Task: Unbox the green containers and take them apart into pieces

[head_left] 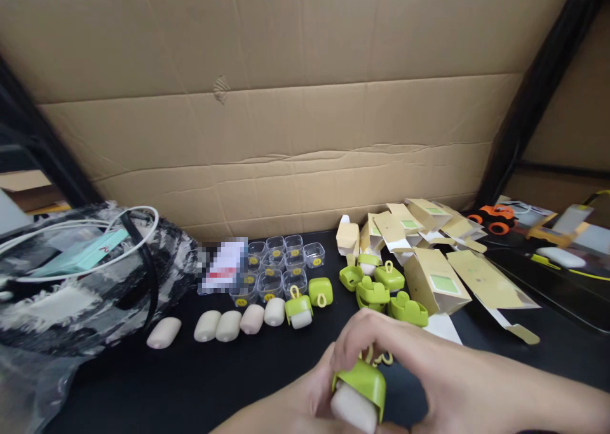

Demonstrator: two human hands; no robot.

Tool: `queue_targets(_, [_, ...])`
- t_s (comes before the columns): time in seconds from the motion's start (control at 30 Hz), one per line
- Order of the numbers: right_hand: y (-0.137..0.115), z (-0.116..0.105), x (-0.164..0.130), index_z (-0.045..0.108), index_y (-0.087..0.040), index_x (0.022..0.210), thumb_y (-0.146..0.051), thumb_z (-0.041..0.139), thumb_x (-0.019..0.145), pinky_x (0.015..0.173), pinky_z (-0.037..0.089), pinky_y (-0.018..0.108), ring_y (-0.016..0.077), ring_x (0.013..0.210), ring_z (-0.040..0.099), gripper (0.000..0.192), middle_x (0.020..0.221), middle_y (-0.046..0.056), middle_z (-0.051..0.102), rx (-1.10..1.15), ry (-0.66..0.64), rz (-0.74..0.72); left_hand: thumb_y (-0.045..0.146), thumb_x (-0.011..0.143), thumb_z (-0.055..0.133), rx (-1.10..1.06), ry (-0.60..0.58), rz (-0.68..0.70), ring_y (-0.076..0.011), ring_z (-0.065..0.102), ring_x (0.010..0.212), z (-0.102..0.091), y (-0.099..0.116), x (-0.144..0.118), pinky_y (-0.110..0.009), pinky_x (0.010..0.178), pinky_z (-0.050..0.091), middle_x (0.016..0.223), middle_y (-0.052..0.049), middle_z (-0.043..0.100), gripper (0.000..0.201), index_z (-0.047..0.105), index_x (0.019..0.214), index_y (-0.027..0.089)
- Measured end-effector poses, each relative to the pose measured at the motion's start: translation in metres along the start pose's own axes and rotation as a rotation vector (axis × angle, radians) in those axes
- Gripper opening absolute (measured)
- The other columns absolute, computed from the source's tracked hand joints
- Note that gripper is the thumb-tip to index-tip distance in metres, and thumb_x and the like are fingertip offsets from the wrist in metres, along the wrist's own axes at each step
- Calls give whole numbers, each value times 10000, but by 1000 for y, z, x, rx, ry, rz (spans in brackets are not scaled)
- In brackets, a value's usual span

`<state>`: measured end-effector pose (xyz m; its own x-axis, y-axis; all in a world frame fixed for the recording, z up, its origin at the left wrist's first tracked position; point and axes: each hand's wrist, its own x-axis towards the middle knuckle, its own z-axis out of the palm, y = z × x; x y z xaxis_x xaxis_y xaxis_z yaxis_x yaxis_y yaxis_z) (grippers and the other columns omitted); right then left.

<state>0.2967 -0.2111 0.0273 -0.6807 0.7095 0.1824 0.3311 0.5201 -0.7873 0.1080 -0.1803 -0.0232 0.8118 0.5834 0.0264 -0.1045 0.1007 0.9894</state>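
Both of my hands hold one white capsule-shaped case (351,408) near the bottom of the view. A green silicone cover (363,380) sits over its top. My right hand (429,370) grips the green cover from above. My left hand (305,402) supports the white case from the left and below. A yellow loop (376,358) hangs off the cover behind my fingers.
On the black table lie a row of white cases (229,325), one case half in a green cover (299,310), clear plastic boxes (281,265), loose green covers (381,288) and flat brown cartons (438,275). A patterned bag with cables (81,275) sits left. An orange toy truck (493,218) stands right.
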Motion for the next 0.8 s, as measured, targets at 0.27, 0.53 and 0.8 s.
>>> queue_targets(0.27, [14, -26, -4, 423, -288, 1119, -91, 594, 760, 879, 474, 346, 218, 1108, 498, 443, 1141, 47, 499, 91, 427, -137, 145, 707, 639, 202, -52, -56, -98, 553, 703, -15, 17, -14, -231, 655, 408, 840, 26, 596, 412, 308, 929, 248])
queue_targets(0.53, [27, -33, -8, 435, -335, 1116, -341, 601, 833, 849, 509, 396, 280, 1152, 470, 328, 1139, 71, 489, 156, 608, -128, 133, 650, 633, 1073, 431, 383, -213, 560, 894, -41, 60, -26, -334, 800, 461, 948, -45, 575, 343, 579, 973, 235])
queue_targets(0.8, [19, -11, -24, 406, -305, 1126, -281, 627, 800, 843, 495, 359, 217, 994, 549, 395, 1092, 47, 490, 376, 302, -24, 344, 672, 650, 1428, 885, 85, -287, 608, 970, -97, 41, -121, -417, 895, 472, 1031, -52, 663, 309, 652, 975, 280])
